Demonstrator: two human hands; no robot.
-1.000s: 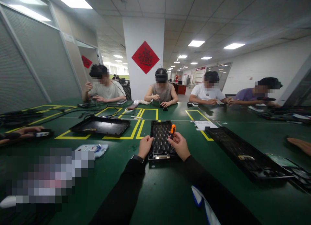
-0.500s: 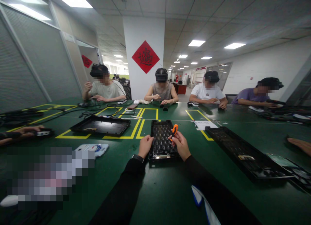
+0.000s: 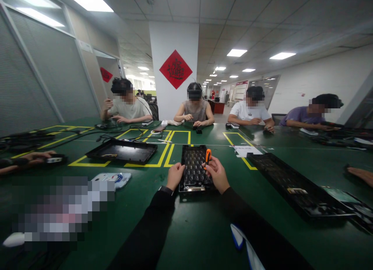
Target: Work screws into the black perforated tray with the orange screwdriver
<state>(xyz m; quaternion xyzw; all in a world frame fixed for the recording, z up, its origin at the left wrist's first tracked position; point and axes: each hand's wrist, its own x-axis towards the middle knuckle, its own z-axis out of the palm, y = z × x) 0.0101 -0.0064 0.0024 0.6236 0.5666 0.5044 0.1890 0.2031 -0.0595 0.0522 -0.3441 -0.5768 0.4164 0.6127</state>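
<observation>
In front of me on the table lies a black plastic casing (image 3: 194, 171) with rows of raised cells inside and a metallic strip along its near end. My left hand (image 3: 175, 175) is closed, its thumb and fingers against the casing's left edge. Over the casing's right side, my right hand (image 3: 218, 175) pinches a small screwdriver (image 3: 208, 157) with an orange and black handle, which stands nearly upright. The fingers hide its lower end, so I cannot tell whether the tip touches the casing.
A shallow black tray (image 3: 124, 150) lies at the back left, and a long black casing (image 3: 294, 184) at the right. Cables (image 3: 84, 132) run across the left. A phone-like object (image 3: 116, 178) lies on the left. Co-workers sit opposite; other people's hands show at both sides.
The orange handle has turned in my right hand from a slant to nearly upright. My left hand and the casing keep their places; the whole view has shifted slightly.
</observation>
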